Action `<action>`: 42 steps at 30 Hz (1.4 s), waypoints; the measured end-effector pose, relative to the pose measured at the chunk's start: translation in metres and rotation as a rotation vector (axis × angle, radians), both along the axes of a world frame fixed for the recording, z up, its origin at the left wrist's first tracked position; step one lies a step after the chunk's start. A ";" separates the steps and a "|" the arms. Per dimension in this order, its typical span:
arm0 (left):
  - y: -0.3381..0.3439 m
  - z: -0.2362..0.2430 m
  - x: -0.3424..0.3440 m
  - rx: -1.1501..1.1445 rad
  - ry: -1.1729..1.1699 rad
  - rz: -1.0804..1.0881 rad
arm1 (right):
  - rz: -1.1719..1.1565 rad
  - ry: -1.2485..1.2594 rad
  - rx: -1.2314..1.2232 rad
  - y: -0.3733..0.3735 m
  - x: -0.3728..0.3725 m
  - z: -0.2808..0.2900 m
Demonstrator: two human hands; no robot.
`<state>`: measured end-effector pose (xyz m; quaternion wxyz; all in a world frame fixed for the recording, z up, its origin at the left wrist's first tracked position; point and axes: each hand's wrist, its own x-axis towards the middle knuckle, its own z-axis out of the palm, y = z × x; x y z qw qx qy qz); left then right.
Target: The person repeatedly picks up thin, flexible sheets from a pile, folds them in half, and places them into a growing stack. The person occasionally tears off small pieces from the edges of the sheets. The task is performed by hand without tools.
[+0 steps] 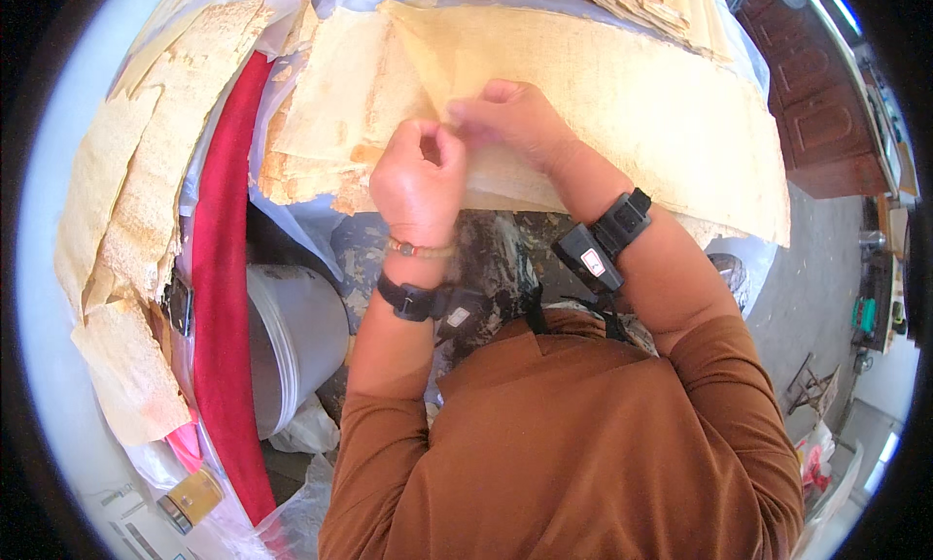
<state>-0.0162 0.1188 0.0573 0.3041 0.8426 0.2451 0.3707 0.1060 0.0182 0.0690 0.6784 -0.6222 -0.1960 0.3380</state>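
— Cream fibrous sheet, one, broad; lies to the right of the red band, which we take as landmark. How do we enter the hands?

— Left hand, right of the band: fingers curled, thumb bent to the forefinger. Right hand, farther right of the band: fingertips drawn together, slightly blurred. They meet at a darker flap; whether either pinches it, we cannot tell.

— Hazards, as we judge them?

— First: tearing. The material looks thin and dry, so an uneven pull could split the flap. Second: crumbling. Ragged sheets, between the band and the flap, already show broken edges; a dragging wrist could break off more. Third: snagging. The black wrist device, well right of the band, sits close to the near edge and might catch it.

— Losses?

— Loose flakes could drop toward the pale bucket, just right of the band.
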 end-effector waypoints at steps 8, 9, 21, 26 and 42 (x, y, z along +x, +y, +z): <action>0.010 0.001 -0.003 -0.276 -0.110 -0.099 | -0.020 0.069 -0.012 0.002 0.001 0.003; 0.008 0.000 -0.003 -0.250 -0.106 -0.114 | -0.019 0.068 -0.006 0.002 0.001 0.003; 0.017 0.001 -0.007 -0.233 -0.028 -0.073 | -0.130 0.167 0.065 0.001 -0.002 0.000; 0.010 0.009 0.000 -0.162 0.049 -0.056 | -0.112 0.126 0.081 0.003 -0.006 -0.002; 0.018 0.009 0.006 0.603 0.251 -0.167 | -0.401 -0.263 -0.135 0.009 -0.020 -0.002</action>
